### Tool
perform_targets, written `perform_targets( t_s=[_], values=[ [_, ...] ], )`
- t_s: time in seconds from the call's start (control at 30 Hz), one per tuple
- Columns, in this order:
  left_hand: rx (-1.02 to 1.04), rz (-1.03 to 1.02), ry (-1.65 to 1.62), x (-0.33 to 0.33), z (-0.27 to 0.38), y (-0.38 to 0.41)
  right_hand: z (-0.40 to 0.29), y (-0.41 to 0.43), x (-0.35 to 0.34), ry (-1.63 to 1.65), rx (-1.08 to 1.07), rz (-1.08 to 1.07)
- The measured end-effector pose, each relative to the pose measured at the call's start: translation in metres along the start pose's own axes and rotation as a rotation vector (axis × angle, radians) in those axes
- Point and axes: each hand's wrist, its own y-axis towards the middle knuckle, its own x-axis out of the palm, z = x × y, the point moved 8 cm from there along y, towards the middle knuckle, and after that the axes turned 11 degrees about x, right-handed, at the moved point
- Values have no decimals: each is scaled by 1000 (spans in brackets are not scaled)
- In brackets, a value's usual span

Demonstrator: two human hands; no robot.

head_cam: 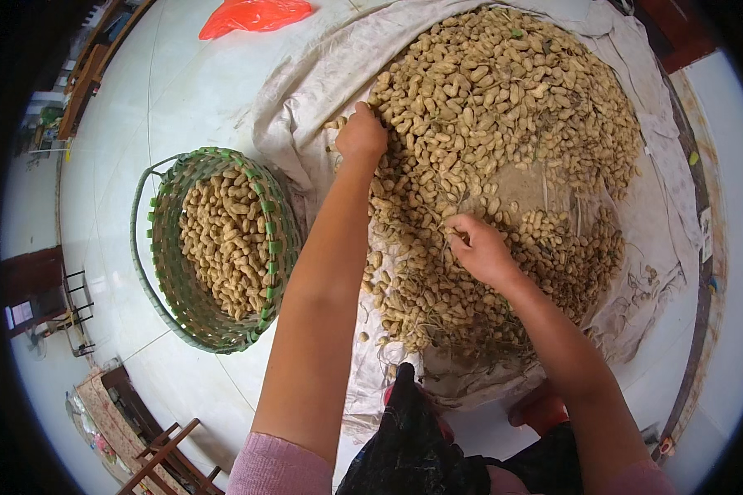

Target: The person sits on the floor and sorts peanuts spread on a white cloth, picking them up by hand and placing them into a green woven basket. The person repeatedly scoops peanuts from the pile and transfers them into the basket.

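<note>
A broad heap of unshelled peanuts [458, 105] is spread over a pale cloth [297, 93] on the floor. My left hand [362, 135] is at the heap's left edge, fingers curled downward; the back of the hand hides whatever they may hold. Over the middle of the heap, my right hand [484, 249] has thumb and forefinger pinched around what looks like a peanut, with thin stems close by. To the left of my left forearm stands a green woven basket [164, 247], partly filled with cleaner-looking peanuts [226, 241]. Its handle leans out to the left.
A red plastic bag [254, 15] lies on the white tiled floor [117, 204] beyond the basket. Loose roots and stems [644, 284] are scattered at the cloth's right. A wooden chair [161, 458] stands at lower left. My knees, in dark patterned cloth [402, 439], are close to the heap.
</note>
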Motion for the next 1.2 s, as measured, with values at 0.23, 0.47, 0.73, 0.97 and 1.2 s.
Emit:
perform_targets(
  t_s=[0.23,0.47,0.73,0.97,1.2],
  values=[
    [-53,102,-1359,24,-38,-72,18,0,0,57,-100,87],
    [-393,135,-2307,61,-83,-201,7,8,-21,43,-10,82],
    [-37,295,-438,-3,-36,-139,-51,36,-23,-260,-210,198],
    [-94,-136,-1474,68,-24,-176,-117,58,0,-455,-545,397],
    [-164,-97,-2393,63,-34,-217,-120,99,23,-661,-428,210]
  ],
)
